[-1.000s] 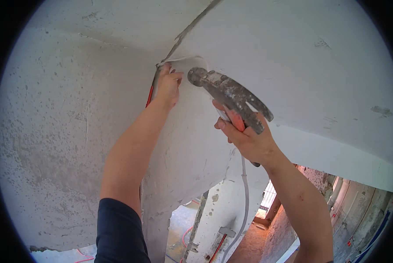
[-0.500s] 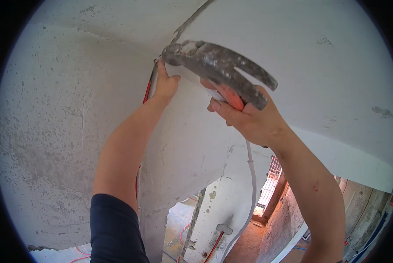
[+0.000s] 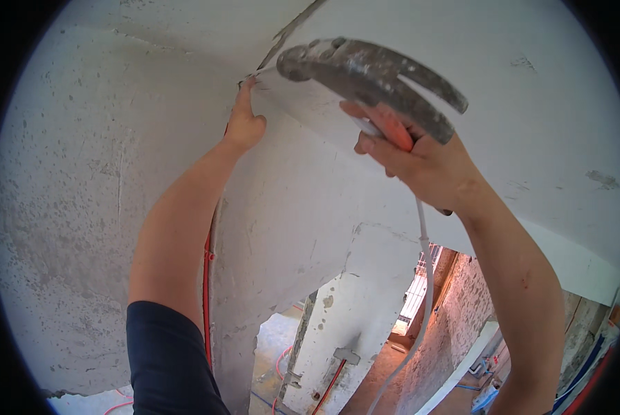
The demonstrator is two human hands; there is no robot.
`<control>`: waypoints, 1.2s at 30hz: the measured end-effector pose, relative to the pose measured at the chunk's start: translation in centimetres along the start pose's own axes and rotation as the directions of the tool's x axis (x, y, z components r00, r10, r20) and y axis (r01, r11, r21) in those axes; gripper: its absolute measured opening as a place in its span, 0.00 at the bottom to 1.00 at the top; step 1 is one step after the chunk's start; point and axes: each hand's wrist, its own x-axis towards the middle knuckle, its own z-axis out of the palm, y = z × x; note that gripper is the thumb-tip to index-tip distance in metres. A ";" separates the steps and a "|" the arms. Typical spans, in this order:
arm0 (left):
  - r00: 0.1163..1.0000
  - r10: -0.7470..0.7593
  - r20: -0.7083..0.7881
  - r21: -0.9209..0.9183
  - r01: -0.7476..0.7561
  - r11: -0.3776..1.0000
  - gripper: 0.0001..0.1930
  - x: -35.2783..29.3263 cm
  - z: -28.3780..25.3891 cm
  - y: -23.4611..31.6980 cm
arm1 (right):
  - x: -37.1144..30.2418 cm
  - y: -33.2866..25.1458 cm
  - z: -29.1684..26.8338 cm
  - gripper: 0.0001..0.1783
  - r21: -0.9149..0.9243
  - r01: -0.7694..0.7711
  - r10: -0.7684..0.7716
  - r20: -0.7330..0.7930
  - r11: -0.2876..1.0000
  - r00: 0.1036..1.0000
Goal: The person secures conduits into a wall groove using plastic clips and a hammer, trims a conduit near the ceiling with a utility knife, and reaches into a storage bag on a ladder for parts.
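Note:
High up, my right hand (image 3: 421, 162) is closed around the orange handle of a claw hammer (image 3: 372, 72). The grey, worn metal head points left and its claw right. A white strip shows beside the handle; whether it belongs to the hammer is unclear. My left hand (image 3: 244, 124) reaches to the upper wall corner, index finger stretched up and thumb out. Its fingertip touches the end of a dark groove (image 3: 282, 41) cut in the white surface. A small pale end shows between that fingertip and the hammer's face; its kind cannot be made out. The other left fingers are partly hidden.
Red conduit (image 3: 207, 297) runs down the wall corner beside my left arm. White flexible conduit (image 3: 427, 277) hangs below my right hand. A long-handled hammer (image 3: 346, 356) leans low against a white panel. An opening (image 3: 410, 297) with a bright grille lies beyond.
The hammer has moved up and to the right, its face farther from my left fingertip. My left hand stays at the corner. The view has shifted slightly.

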 end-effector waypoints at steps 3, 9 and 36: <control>1.000 0.023 0.003 0.079 -0.023 0.997 0.42 -0.5 -0.5 -1.0 | 0.3 -1.1 0.0 0.15 -0.021 -0.037 0.038 0.003 0.999 0.999; 0.995 0.041 -0.086 0.144 -0.028 0.989 0.42 -0.1 0.6 -2.3 | 0.4 -3.1 -0.4 0.20 -0.101 -0.197 0.205 0.073 0.975 0.976; 0.993 -0.039 0.108 0.140 0.024 0.990 0.46 0.2 -0.8 -2.3 | -2.2 0.1 3.1 0.24 -0.252 0.111 -0.042 0.263 0.961 0.964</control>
